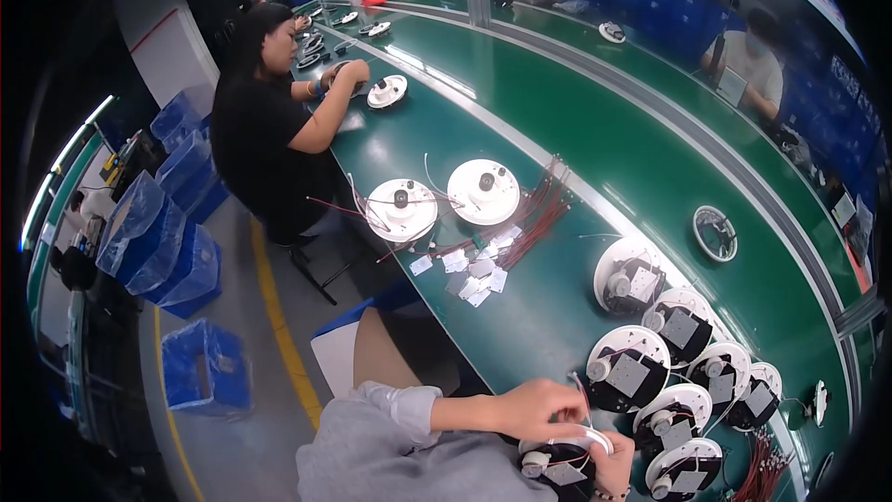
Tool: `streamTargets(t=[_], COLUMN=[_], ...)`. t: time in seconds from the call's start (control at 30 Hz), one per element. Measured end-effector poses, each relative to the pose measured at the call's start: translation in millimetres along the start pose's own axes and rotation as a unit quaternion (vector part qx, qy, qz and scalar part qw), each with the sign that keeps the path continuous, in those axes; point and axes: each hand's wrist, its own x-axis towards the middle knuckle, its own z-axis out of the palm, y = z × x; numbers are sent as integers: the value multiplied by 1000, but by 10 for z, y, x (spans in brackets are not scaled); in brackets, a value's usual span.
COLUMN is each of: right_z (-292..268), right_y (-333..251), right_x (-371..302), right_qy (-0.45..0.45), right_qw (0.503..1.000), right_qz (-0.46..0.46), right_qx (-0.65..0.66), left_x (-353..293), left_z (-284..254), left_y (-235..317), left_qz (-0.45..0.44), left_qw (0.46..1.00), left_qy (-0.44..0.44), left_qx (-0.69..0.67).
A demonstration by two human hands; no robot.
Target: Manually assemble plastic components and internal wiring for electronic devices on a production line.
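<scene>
My left hand [541, 408] reaches in from a grey sleeve, its fingers curled together at a thin wire [583, 390]. Below it, my right hand [613, 463] grips the rim of a round white lamp base [567, 446] near the table edge. That base has a black inner plate, a round grey part and a silver rectangular plate, with wires across it. To the right, several similar white-and-black lamp bases [630, 367] lie close together, some overlapping. The wire's lower end is hidden by my fingers.
Two white discs [483, 191] and a pile of silver plates with red wires [483, 265] lie on the green table [548, 335]. A red wire bundle [767, 465] is at lower right. A co-worker [269, 121] sits at left, near blue bins [200, 367]. A conveyor [557, 102] runs alongside.
</scene>
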Motion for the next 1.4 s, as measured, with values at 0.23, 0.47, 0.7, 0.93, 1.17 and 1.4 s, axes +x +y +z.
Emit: streamTargets(t=[0.23, 0.47, 0.7, 0.93, 1.17, 1.4], right_z=[321, 495, -57, -469, -793, -1010], right_y=[-98, -299, -257, -362, -292, -333], right_x=[235, 127, -513, -936, -1165, -1380], right_qy=[-46, 71, -36, 188, 258, 341], right_qw=[998, 985, 995, 966, 942, 910], right_qz=[-29, -149, -94, -178, -214, -213], right_qx=[-17, 41, 23, -6, -28, -102], left_x=[-222, 54, 457, 684, 577, 339], left_z=[-102, -919, -1584, -1448, -1595, -1712], left_y=[-147, -411, -1655, -1191, -1029, -1083], left_qz=[-37, -89, -249, -164, -258, -290], left_qw=[999, 962, 947, 963, 931, 802], left_qy=[-8, 234, 198, 212, 144, 236], left_qx=[30, 112, 52, 13, 215, 466])
